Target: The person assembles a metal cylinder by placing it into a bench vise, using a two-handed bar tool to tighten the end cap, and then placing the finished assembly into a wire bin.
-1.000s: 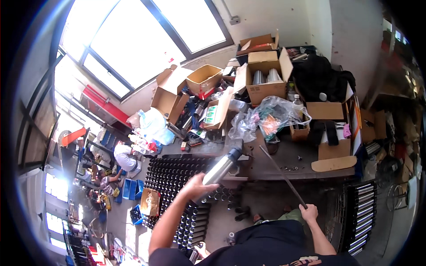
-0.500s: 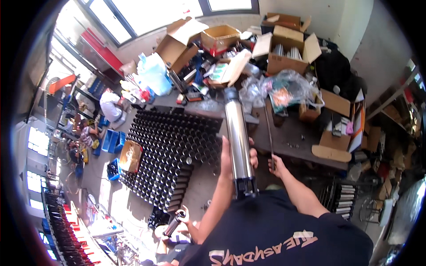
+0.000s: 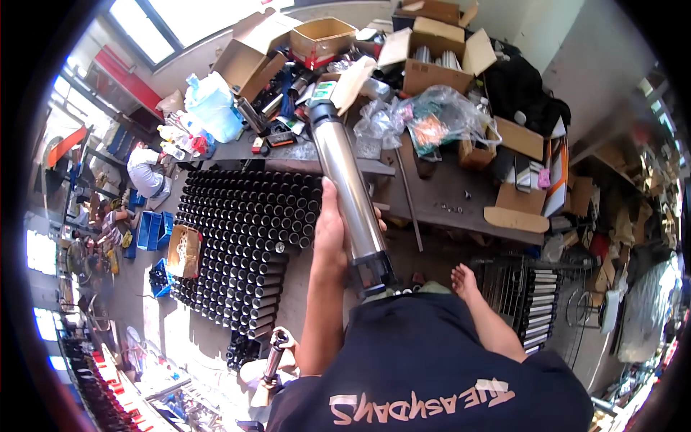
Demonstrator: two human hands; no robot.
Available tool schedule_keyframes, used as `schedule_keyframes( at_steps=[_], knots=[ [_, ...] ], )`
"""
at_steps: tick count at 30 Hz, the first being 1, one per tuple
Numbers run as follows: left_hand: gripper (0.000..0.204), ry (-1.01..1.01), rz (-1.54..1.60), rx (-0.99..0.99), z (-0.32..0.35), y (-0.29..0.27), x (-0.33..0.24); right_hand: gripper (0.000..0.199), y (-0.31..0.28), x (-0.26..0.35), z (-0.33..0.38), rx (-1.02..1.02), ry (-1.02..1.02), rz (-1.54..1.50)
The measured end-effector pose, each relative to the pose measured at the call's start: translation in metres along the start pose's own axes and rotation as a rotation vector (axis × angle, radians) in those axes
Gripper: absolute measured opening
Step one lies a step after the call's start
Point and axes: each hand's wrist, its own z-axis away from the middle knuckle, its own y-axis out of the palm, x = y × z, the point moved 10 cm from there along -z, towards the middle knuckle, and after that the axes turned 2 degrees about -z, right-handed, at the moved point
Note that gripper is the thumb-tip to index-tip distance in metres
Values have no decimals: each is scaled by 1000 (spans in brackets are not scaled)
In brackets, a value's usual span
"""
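Note:
My left hand (image 3: 330,234) is wrapped round a shiny metal cylinder (image 3: 350,191), which tilts with its far end to the left. The cylinder has a dark cap at the far end and a black slotted fitting at the end near my body. To the right, my right hand (image 3: 463,281) is empty, its fingers loosely curled and apart. A thin metal rod (image 3: 409,196) leans at the front edge of the dark workbench (image 3: 461,205), clear of my right hand.
Rows of black tubes (image 3: 237,245) are stacked at left. Cardboard boxes (image 3: 439,72), plastic bags (image 3: 450,122) and loose parts crowd the bench. A wire rack (image 3: 507,288) stands at right. Below left, another person's hand (image 3: 284,340) holds a smaller cylinder (image 3: 273,362).
My right hand has let go of the rod and moved down and right. The rod now leans against the bench. The cylinder in my left hand has swung its far end left.

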Motion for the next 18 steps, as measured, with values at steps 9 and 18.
schedule_keyframes(
  at_steps=[9,18],
  knots=[
    [72,-86,563,443,3,49,24,24,-2,1,16,20,12,29],
    [75,-109,714,545,-2,71,34,22,66,24,47,153,-138,459]
  ],
)
